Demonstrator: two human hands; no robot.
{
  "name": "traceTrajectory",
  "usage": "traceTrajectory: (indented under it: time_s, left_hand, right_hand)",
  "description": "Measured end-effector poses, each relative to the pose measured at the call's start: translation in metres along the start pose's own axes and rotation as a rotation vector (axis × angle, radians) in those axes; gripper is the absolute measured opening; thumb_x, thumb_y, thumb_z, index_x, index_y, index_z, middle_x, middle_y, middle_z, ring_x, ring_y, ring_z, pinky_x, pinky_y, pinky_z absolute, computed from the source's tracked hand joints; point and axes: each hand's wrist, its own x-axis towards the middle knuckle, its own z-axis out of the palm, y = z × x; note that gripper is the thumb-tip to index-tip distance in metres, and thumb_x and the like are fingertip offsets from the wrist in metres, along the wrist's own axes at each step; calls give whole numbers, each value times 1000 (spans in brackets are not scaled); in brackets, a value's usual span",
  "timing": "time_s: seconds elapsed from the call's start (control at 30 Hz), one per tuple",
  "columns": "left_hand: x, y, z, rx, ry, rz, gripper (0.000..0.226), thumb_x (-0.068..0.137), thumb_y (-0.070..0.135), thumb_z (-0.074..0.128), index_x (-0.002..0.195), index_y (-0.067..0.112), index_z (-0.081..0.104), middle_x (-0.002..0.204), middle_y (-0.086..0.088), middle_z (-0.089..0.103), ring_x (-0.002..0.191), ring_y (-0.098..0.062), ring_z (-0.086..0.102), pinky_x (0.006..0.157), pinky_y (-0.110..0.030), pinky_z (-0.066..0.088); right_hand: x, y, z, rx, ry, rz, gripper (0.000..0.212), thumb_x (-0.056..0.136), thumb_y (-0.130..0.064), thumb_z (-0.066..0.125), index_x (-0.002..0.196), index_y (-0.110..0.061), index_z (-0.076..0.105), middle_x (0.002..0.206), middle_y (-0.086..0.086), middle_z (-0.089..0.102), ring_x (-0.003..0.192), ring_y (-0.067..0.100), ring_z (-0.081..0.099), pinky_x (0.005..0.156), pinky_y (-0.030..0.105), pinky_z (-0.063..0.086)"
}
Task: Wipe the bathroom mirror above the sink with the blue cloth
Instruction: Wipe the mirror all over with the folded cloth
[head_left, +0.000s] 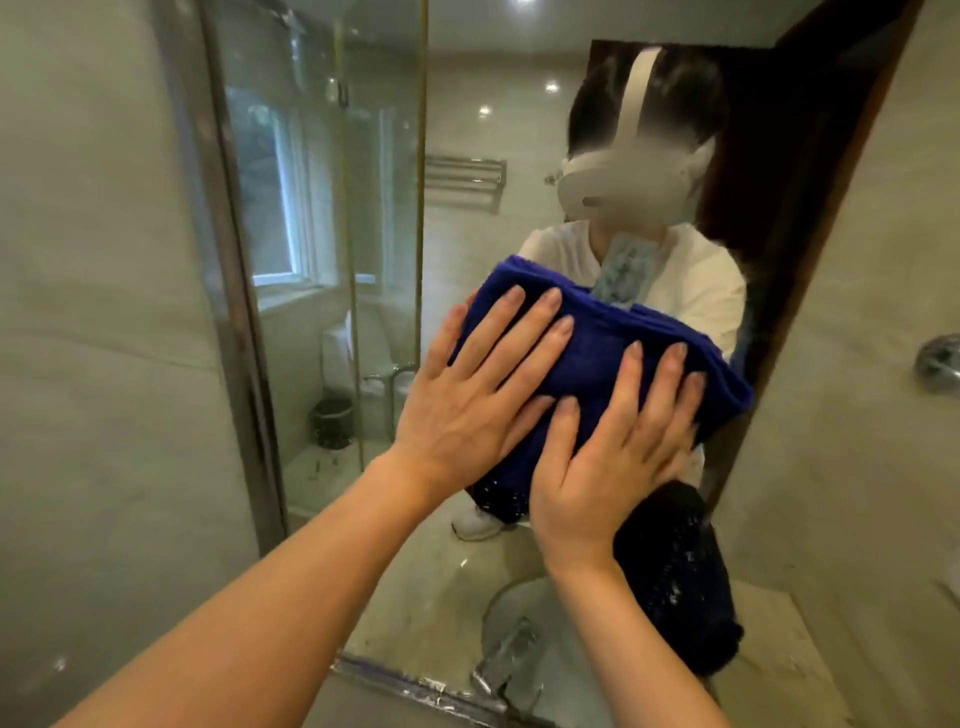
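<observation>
A folded blue cloth lies flat against the bathroom mirror near its middle. My left hand presses the cloth's left part with straight, spread fingers. My right hand presses its lower right part the same way, its fingers pointing up. The two hands overlap slightly at the cloth's lower edge. The mirror reflects a person in a white top wearing a white headset, partly hidden behind the cloth.
The mirror's metal frame runs down the left side and along the bottom. A chrome faucet and the sink sit below. Tiled wall flanks the left; a chrome wall fitting is at the right.
</observation>
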Motion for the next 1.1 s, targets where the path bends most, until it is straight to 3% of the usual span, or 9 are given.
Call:
traceTrajectory:
  time_s: [0.17, 0.27, 0.4, 0.53, 0.63, 0.77, 0.93, 1.1]
  left_hand:
    - [-46, -61, -2, 111, -35, -125, 55, 106, 40, 28, 153, 12, 22, 160, -7, 24, 150, -24, 14, 122, -47, 9]
    - [-69, -92, -6, 162, -53, -246, 56, 106, 40, 24, 153, 12, 20, 159, -9, 23, 151, -22, 8, 123, -44, 1]
    - [-96, -121, -13, 195, -48, -490, 56, 106, 39, 24, 154, 11, 19, 160, -9, 23, 149, -32, 14, 121, -46, 2]
    - [-107, -124, -13, 172, -52, -573, 54, 106, 34, 29, 154, 11, 21, 161, -7, 22, 149, -31, 14, 121, -50, 7]
    - [-108, -102, -14, 75, -37, -727, 54, 103, 29, 34, 154, 10, 26, 161, -8, 23, 150, -32, 13, 120, -54, 17]
    - [-117, -54, -24, -128, -59, -1015, 58, 97, 25, 44, 153, 16, 31, 162, -4, 23, 151, -31, 12, 116, -56, 24]
    - [-110, -30, -42, -369, -30, -1223, 57, 93, 22, 61, 146, 28, 43, 160, -6, 21, 144, -31, 21, 111, -30, 18]
    - [-96, -15, -59, -718, 126, -1636, 79, 81, 22, 77, 147, 29, 34, 145, 4, 38, 119, -9, 47, 98, -27, 43]
  right_hand:
    - [-17, -53, 35, -25, -106, -138, 58, 97, -32, 48, 149, -15, 28, 156, 12, 26, 147, 30, 17, 120, 46, 10]
    - [-23, -86, 52, -9, -170, -231, 58, 96, -32, 51, 149, -15, 32, 157, 11, 27, 147, 28, 18, 119, 46, 13]
    - [-24, -129, 74, 26, -249, -383, 56, 96, -30, 51, 149, -14, 38, 157, 9, 29, 147, 25, 18, 119, 44, 11]
    - [-29, -145, 82, -12, -269, -421, 57, 97, -30, 47, 150, -14, 35, 158, 8, 29, 146, 26, 19, 119, 44, 11]
    - [-30, -132, 77, -46, -289, -519, 56, 97, -31, 52, 149, -15, 37, 157, 6, 31, 146, 24, 22, 119, 42, 15]
    - [-32, -104, 63, -69, -279, -695, 46, 97, -31, 55, 141, -19, 51, 151, 1, 43, 137, 22, 43, 112, 39, 30]
    - [-28, -77, 41, -140, -312, -792, 43, 98, -34, 52, 139, -23, 53, 150, -2, 43, 133, 20, 48, 108, 37, 33]
    - [-20, -68, 26, -113, -419, -806, 46, 96, -24, 53, 142, -19, 50, 153, 0, 39, 136, 22, 44, 112, 39, 32]
